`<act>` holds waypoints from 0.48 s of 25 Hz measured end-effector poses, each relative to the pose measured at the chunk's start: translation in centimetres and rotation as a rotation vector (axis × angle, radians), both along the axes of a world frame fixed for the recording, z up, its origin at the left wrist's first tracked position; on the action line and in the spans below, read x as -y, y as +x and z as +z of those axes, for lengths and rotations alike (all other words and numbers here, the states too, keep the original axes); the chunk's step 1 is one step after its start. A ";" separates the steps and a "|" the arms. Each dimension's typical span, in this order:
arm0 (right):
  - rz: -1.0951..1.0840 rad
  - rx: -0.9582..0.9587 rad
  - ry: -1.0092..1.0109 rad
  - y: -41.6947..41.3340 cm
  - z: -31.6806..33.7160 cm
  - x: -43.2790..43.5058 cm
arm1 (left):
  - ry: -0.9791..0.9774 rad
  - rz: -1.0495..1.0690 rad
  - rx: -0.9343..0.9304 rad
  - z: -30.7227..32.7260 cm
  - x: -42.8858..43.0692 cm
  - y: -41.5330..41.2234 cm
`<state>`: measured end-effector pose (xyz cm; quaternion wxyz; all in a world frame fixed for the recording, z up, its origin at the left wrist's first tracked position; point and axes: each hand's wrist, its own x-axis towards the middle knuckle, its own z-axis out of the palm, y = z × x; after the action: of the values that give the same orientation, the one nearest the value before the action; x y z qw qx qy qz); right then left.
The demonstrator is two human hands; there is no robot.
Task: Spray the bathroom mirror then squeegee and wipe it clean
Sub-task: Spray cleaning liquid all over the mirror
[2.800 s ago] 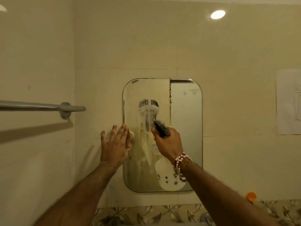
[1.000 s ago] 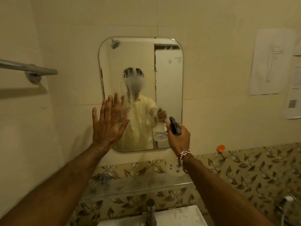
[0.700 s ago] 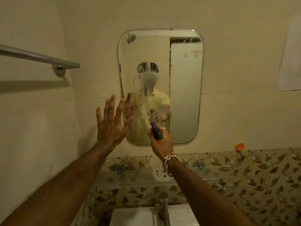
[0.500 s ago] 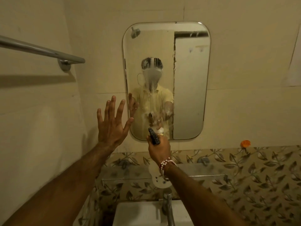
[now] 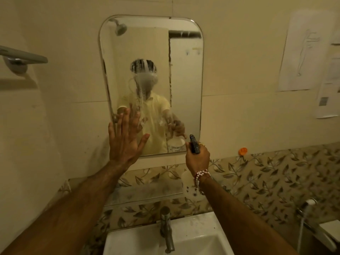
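A rounded rectangular mirror [image 5: 185, 85] hangs on the cream tiled wall. Foamy spray streaks run down its middle and lower part. My right hand [image 5: 197, 158] grips a spray bottle [image 5: 188, 184] by its black trigger head, just below the mirror's lower right corner, nozzle toward the glass. The white bottle body hangs below my wrist, partly hidden by it. My left hand [image 5: 125, 142] is spread flat, fingers apart, over the mirror's lower left edge; I cannot tell whether it touches the glass.
A glass shelf [image 5: 147, 192] runs under the mirror. Below it stand a chrome tap [image 5: 166, 229] and a white basin [image 5: 195, 240]. A metal towel bar [image 5: 24, 57] juts from the left wall. Papers [image 5: 301, 52] hang at right, an orange hook [image 5: 242, 151] beneath.
The view has tilted down, bringing shelf, tap and basin into sight. My right hand with the bottle moved from the mirror's middle to its lower right corner. My left hand stays spread at the lower left.
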<state>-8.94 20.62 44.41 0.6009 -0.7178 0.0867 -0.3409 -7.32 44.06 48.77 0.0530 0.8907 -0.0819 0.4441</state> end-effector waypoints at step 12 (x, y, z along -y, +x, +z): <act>0.329 -0.074 -0.263 -1.8 -3.7 -12.2 | -0.027 0.106 0.024 -1.0 -6.5 -1.1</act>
<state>-10.78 32.78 40.68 0.5461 -0.8065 -0.0551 -0.2199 -8.37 50.57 47.81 0.0404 0.8876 -0.0294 0.4579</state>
